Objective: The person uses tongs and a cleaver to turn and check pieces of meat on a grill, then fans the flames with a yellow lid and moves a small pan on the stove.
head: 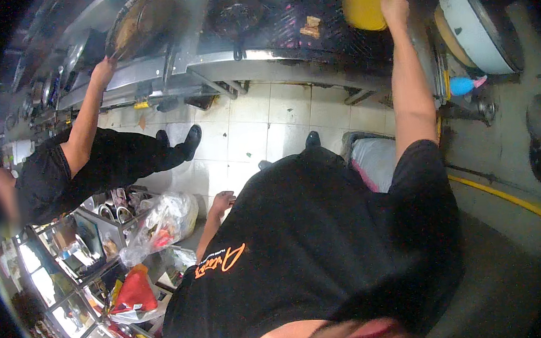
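Observation:
My right hand (395, 10) grips the edge of a yellow plastic board or tray (368, 0), blurred, over the right part of a dark grill (336, 32). Left of the board, a few browned pieces of food (311, 26) lie on the grate. Pinkish glowing spots show farther left through the bars. My left hand (223, 203) hangs low beside my body, away from the counter. Its fingers are curled and partly hidden by my black shirt (305, 242), so whether it holds something small is unclear.
At left, a co-worker's hand (103, 72) is at the rim of a large wok (142, 24). A dark pan (236, 18) points its handle outward over the steel counter edge (252, 56). A white basin (474, 29) stands right. Behind are a plastic bag (174, 219) and shelves.

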Tool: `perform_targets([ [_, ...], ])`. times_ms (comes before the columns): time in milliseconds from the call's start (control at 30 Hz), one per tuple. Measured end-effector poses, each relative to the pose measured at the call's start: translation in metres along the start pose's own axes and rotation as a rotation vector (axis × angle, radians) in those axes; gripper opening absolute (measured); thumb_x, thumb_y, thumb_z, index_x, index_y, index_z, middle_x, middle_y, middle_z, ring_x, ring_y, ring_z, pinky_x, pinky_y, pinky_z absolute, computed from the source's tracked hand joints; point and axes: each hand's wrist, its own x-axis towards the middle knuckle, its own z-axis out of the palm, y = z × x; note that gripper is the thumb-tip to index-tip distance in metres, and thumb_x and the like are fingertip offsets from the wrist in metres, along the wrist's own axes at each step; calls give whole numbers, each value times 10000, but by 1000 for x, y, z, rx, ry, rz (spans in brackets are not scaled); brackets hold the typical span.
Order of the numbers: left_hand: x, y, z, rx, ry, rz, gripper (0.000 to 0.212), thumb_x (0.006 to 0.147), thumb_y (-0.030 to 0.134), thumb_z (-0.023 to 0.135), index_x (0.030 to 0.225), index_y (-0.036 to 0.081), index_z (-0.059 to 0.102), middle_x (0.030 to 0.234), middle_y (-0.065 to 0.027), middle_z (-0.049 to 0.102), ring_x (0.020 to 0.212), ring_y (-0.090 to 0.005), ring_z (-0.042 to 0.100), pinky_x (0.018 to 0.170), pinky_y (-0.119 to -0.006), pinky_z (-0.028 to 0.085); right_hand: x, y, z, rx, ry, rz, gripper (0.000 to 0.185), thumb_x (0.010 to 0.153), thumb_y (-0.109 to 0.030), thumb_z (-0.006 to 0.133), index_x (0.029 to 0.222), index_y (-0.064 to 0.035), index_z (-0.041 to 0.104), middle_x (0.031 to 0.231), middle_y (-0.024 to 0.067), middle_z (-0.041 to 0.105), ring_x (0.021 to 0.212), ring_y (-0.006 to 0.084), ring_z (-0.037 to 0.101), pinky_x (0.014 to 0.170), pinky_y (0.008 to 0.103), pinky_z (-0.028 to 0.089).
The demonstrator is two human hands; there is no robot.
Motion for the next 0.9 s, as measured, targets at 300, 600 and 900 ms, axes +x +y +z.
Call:
perform_targets([
  [300,-54,41,18,512,-88,456,327,841,192,510,1077,-33,494,928,-133,576,762,-199,568,662,-302,468,1,-4,5,-17,174,23,389,777,-379,576,923,-19,546,815,217,595,798,381,575,700,416,445],
  [600,-30,50,30,346,-14,216,294,838,175,511,1037,-42,509,872,-120,578,728,-191,552,651,-314,460,-16,-29,-9,151,26,-173,388,778,-347,586,942,1,531,799,197,597,791,300,583,712,364,433],
  [900,-8,31,22,332,-9,242,275,834,189,523,1014,-19,514,854,-108,586,737,-171,555,638,-287,456,-28,-34,-16,569,-181,-318,397,773,-362,592,900,7,514,776,193,589,740,341,566,668,401,432],
])
